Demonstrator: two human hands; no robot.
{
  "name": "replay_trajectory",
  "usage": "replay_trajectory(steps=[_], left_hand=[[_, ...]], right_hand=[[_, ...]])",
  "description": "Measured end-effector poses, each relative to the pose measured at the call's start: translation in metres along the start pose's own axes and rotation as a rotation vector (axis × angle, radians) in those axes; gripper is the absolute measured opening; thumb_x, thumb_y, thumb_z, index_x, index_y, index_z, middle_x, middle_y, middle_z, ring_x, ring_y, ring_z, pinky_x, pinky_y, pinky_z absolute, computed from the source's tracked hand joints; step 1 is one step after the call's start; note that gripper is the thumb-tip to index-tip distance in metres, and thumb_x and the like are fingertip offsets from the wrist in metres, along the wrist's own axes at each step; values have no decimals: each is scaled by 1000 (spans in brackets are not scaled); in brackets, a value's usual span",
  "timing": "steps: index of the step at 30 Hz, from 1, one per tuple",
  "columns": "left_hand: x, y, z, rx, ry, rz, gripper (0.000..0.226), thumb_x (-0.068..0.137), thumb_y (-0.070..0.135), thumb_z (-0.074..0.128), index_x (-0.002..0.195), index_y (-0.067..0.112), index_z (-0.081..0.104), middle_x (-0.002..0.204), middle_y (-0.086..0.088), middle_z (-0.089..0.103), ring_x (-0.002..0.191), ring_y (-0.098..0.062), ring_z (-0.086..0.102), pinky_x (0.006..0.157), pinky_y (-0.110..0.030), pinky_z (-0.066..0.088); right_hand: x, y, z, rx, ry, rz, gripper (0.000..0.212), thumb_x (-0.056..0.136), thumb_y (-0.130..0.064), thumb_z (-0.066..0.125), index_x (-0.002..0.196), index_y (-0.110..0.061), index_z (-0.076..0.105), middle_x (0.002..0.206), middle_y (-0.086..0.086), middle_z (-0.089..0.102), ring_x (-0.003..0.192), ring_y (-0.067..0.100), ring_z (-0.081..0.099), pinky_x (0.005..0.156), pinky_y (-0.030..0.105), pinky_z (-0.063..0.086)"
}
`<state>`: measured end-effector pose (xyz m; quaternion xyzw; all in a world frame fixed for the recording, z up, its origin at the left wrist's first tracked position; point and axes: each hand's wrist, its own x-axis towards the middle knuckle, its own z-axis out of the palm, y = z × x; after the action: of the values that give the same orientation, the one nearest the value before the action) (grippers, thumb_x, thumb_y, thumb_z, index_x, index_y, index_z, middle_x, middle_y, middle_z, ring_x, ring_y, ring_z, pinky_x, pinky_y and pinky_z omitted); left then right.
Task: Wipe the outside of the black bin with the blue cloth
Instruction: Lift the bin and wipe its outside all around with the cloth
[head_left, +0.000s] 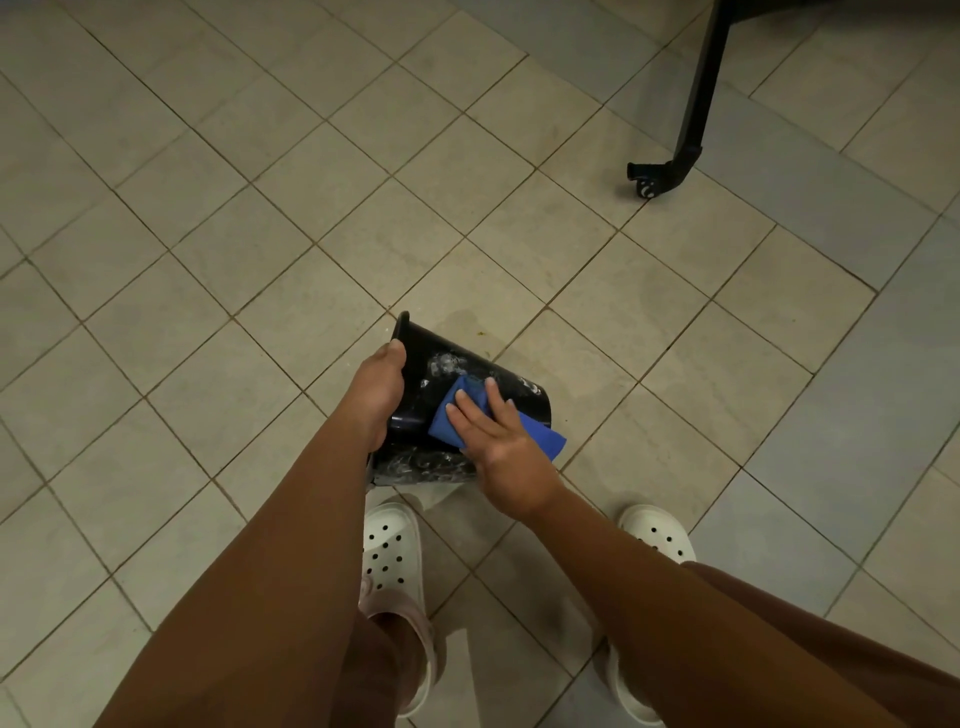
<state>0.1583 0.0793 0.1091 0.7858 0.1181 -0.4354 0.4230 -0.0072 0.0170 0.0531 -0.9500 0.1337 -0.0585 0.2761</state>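
- The person's two bare forearms reach down from the bottom edge, over a pair of white perforated clogs (389, 551) standing on the beige tiled floor (260, 208).
- The round black plastic bin (418, 356) lies tipped on its side just in front of the clogs, with its mouth to the left and its base to the right. I cannot tell whether it rests on the floor or hangs just clear of it.
- The left hand (376, 387) grips the bin at its rim, thumb on the outer wall. The fingers are hidden, apparently hooked inside the mouth.
- The right hand (498, 447) lies flat with fingers straight and spread, pressing the folded blue cloth (449, 423) onto the upper side wall.
- White suds streak the wall above and below the cloth.
- The bin looks light, thin-walled and stiff, and with the soap it is probably slippery and ready to roll under pressure. The rim seems the surest hold.
- The cloth looks soft and limp, so it should mould to the curve under a flat palm.
- A black wheeled furniture leg (693, 104) stands well apart, upper right.
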Motion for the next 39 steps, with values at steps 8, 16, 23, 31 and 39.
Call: replay_trajectory(steps=[8,16,23,31,39], left_hand=[[-1,3,4,105,-12,99,47,105,44,28,138,19,50,121,-16,61,106,-32,62,91,-45,52],[-6,4,13,127,-58,174,42,107,37,28,131,15,54,119,-13,64,105,-28,63,87,-41,52],[-5,1,7,142,-32,166,43,106,38,28,134,17,53,121,-14,63,109,-31,61,92,-46,53],[-7,3,6,142,-59,176,38,106,37,30,123,17,56,116,-15,64,105,-32,63,82,-42,55],[-7,3,0,177,-61,157,38,105,39,30,120,17,57,115,-16,64,105,-34,63,95,-53,51]], right_hand=[[-5,-5,4,68,11,120,57,80,0,67,132,2,45,138,21,45,134,41,24,102,57,37],[23,-10,5,180,6,132,63,87,3,53,144,-4,25,153,13,20,141,28,-4,117,44,15],[4,-19,10,95,32,52,69,72,10,68,135,3,40,142,22,40,134,46,24,105,56,30],[29,0,-4,91,-133,235,65,94,-5,44,148,-10,8,157,7,2,142,26,-13,118,41,7],[15,-9,12,50,-47,119,68,81,1,65,141,-3,33,149,15,31,139,37,10,109,41,14]])
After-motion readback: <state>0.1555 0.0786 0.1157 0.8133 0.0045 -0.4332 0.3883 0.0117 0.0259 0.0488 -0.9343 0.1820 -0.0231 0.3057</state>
